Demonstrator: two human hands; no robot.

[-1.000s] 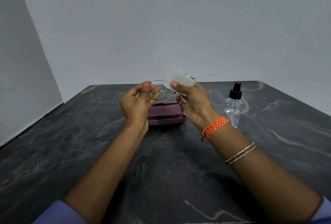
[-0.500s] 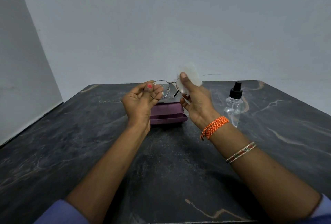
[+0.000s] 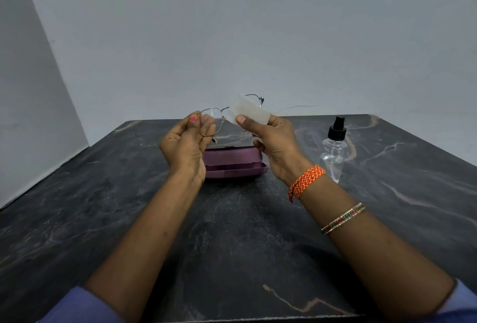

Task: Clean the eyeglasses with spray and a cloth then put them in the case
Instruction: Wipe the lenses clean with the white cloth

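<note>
1. thin silver wire frames the eyeglasses (image 3: pixel 219 121), which you hold up in the air above the far half of the table (image 3: pixel 232 232), both lenses facing roughly toward you.
2. your left hand (image 3: pixel 187 146) grips the left lens rim, fingers curled in around its outer edge, one painted nail showing at the top.
3. your right hand (image 3: pixel 271 142) pinches a pale, translucent cloth (image 3: pixel 249 112) over the right lens, thumb pressed on the near face of the cloth and the other fingers curled behind it.
4. the cloth covers most of that lens; only the top of the rim and the hinge stick out above it, and one temple arm runs off to the right as a fine line.
5. the purple case (image 3: pixel 233 162) lies on the dark marbled table directly under the glasses, between your two wrists; it looks shut, though your hands hide its ends.
6. the clear spray bottle (image 3: pixel 334 152) with a black nozzle stands upright on the table to the right of the case, just beyond your right wrist and apart from it.
7. your right forearm carries an orange woven band (image 3: pixel 305 182) at the wrist and a thin beaded bangle (image 3: pixel 343 218) further down.
8. blue sleeves (image 3: pixel 77 307) show at the bottom corners.
</note>
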